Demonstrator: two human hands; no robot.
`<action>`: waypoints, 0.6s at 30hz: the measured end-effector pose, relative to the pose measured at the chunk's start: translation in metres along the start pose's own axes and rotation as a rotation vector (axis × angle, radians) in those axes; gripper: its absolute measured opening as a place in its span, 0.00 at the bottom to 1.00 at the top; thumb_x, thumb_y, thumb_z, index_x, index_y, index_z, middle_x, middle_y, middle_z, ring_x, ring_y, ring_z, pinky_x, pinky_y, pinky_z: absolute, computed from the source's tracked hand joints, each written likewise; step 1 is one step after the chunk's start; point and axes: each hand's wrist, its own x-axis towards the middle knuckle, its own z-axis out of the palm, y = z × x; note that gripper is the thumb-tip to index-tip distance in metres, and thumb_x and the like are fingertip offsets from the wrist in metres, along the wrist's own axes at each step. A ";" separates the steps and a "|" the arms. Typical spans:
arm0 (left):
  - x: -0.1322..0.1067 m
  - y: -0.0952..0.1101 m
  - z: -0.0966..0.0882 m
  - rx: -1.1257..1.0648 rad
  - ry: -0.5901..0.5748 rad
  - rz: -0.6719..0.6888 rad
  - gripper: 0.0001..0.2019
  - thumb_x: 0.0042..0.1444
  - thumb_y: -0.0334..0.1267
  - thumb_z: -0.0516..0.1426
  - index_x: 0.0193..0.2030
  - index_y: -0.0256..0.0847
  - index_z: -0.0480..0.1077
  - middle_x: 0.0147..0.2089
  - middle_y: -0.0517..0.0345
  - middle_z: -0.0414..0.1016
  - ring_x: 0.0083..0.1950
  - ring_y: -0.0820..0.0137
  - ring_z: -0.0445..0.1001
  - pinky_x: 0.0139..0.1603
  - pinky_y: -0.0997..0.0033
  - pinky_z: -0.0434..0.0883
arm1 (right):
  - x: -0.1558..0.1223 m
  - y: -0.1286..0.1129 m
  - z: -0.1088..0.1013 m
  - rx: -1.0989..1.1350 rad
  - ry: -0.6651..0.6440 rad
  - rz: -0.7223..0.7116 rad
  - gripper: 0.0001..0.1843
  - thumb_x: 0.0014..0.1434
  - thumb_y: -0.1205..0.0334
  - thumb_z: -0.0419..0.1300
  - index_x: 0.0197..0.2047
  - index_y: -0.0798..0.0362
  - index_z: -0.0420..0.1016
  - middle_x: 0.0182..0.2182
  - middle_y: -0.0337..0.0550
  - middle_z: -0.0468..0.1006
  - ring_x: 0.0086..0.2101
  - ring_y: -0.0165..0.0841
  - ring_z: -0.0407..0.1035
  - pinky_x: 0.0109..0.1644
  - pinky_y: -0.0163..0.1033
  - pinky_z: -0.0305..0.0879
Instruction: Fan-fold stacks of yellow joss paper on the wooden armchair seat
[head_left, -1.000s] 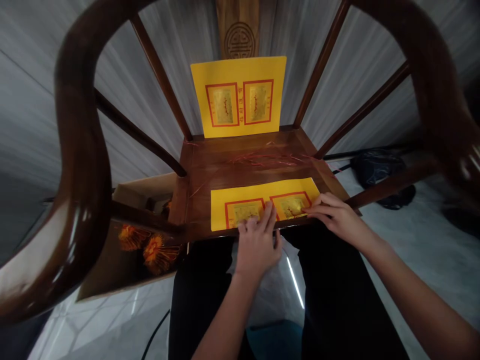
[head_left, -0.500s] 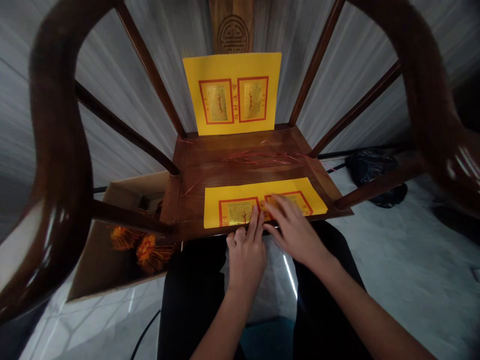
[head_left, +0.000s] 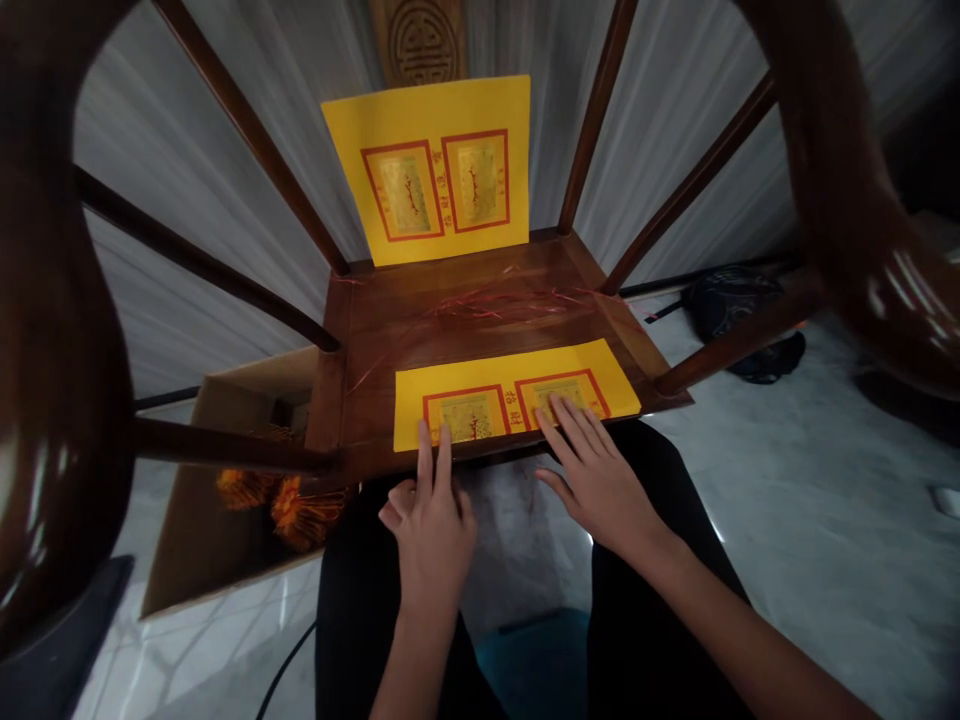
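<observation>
Left hand point(head_left: 431, 540), right hand point(head_left: 600, 490) on yellow paper sheet point(head_left: 510, 372), long axis across seat point(head_left: 465, 320)

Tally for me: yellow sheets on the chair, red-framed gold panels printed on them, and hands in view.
Yellow paper sheets: 2
Red-framed gold panels: 4
Hands, left hand and right hand: 2
Total: 8
</observation>
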 end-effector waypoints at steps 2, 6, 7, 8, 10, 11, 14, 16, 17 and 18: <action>-0.001 -0.003 -0.003 -0.034 0.005 -0.042 0.42 0.67 0.31 0.52 0.84 0.50 0.37 0.83 0.45 0.46 0.50 0.50 0.74 0.44 0.47 0.72 | -0.008 0.007 -0.005 -0.020 0.019 0.040 0.45 0.74 0.50 0.57 0.83 0.47 0.37 0.80 0.51 0.41 0.77 0.52 0.44 0.78 0.65 0.52; -0.001 -0.001 -0.006 -0.017 0.046 -0.125 0.43 0.68 0.33 0.51 0.84 0.42 0.33 0.82 0.38 0.48 0.52 0.46 0.74 0.44 0.45 0.72 | -0.024 0.022 -0.017 -0.084 0.055 0.107 0.43 0.74 0.53 0.58 0.83 0.52 0.41 0.79 0.58 0.44 0.76 0.54 0.47 0.78 0.67 0.51; -0.001 -0.001 -0.007 -0.002 0.060 -0.133 0.42 0.68 0.34 0.51 0.84 0.40 0.35 0.82 0.37 0.49 0.52 0.46 0.74 0.44 0.44 0.71 | -0.026 0.026 -0.021 -0.098 0.066 0.112 0.42 0.74 0.55 0.57 0.82 0.52 0.43 0.79 0.58 0.47 0.76 0.54 0.50 0.77 0.68 0.51; -0.001 -0.001 -0.008 0.005 0.070 -0.132 0.40 0.68 0.35 0.51 0.83 0.39 0.37 0.82 0.36 0.50 0.52 0.45 0.74 0.44 0.43 0.71 | -0.026 0.031 -0.025 -0.110 0.075 0.109 0.39 0.75 0.56 0.57 0.82 0.51 0.46 0.78 0.59 0.51 0.75 0.54 0.53 0.77 0.69 0.50; -0.001 -0.002 -0.010 0.010 0.101 -0.130 0.36 0.70 0.38 0.49 0.82 0.36 0.44 0.81 0.34 0.53 0.51 0.45 0.73 0.45 0.40 0.71 | -0.023 0.041 -0.034 -0.127 0.084 0.075 0.32 0.75 0.58 0.57 0.79 0.50 0.58 0.74 0.58 0.62 0.70 0.52 0.63 0.77 0.69 0.49; 0.000 -0.004 -0.012 0.015 0.127 -0.133 0.34 0.71 0.40 0.49 0.81 0.35 0.50 0.79 0.33 0.57 0.51 0.44 0.73 0.46 0.38 0.71 | -0.020 0.047 -0.039 -0.130 0.080 0.051 0.28 0.75 0.57 0.57 0.75 0.50 0.65 0.71 0.57 0.68 0.67 0.52 0.67 0.76 0.69 0.53; 0.018 -0.010 -0.021 0.037 0.197 -0.109 0.26 0.71 0.47 0.51 0.68 0.33 0.70 0.70 0.33 0.70 0.53 0.39 0.70 0.49 0.32 0.69 | -0.003 0.067 -0.050 -0.081 0.044 -0.024 0.19 0.73 0.57 0.60 0.63 0.51 0.80 0.59 0.55 0.79 0.56 0.49 0.74 0.65 0.60 0.70; 0.044 -0.012 -0.027 0.009 0.164 0.006 0.22 0.70 0.50 0.54 0.56 0.35 0.77 0.65 0.36 0.72 0.54 0.40 0.69 0.52 0.32 0.68 | 0.008 0.079 -0.054 -0.005 0.023 -0.073 0.15 0.72 0.59 0.61 0.58 0.49 0.83 0.53 0.52 0.80 0.51 0.45 0.74 0.56 0.54 0.75; 0.062 -0.011 -0.030 -0.022 0.114 0.114 0.21 0.69 0.52 0.55 0.55 0.37 0.78 0.68 0.38 0.70 0.56 0.41 0.68 0.54 0.32 0.67 | 0.012 0.085 -0.055 0.033 0.017 -0.096 0.14 0.72 0.59 0.62 0.57 0.48 0.84 0.51 0.50 0.80 0.49 0.44 0.74 0.54 0.53 0.75; 0.080 -0.009 -0.031 -0.065 0.051 0.223 0.22 0.67 0.53 0.57 0.57 0.40 0.77 0.72 0.41 0.66 0.59 0.41 0.67 0.58 0.32 0.66 | 0.016 0.090 -0.056 0.066 0.013 -0.116 0.13 0.72 0.60 0.62 0.55 0.46 0.84 0.50 0.48 0.80 0.48 0.43 0.74 0.53 0.52 0.75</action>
